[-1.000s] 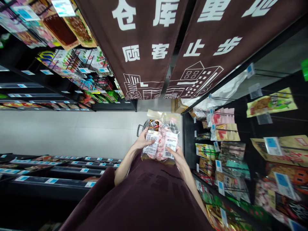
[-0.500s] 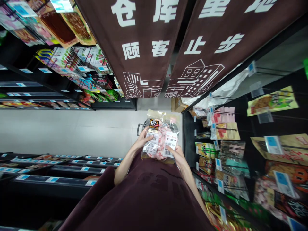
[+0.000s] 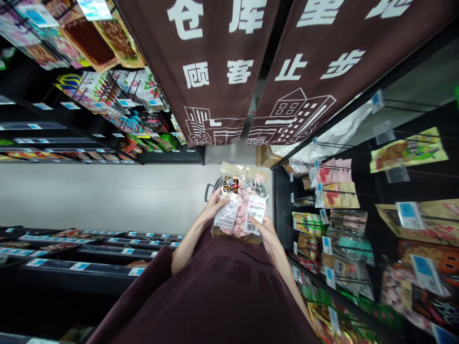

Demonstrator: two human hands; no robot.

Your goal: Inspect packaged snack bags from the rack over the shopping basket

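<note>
I hold a clear bag of pink wrapped sweets in front of my chest with both hands. White printed labels and a small black-and-orange label are stuck on it. My left hand grips its left edge with the fingers curled over the label. My right hand grips the lower right corner, thumb on the barcode label. Below the bag, on the floor, stands a dark basket, of which only a handle and part of the rim show.
Dark shop shelves with hanging snack packets line the right side, close to my right arm. More shelves stand across the pale tiled aisle on the left. A brown door curtain with white characters hangs ahead. A cardboard box sits beneath it.
The bag has tilted and shifted slightly to the right in my hands. My grip on it is the same.
</note>
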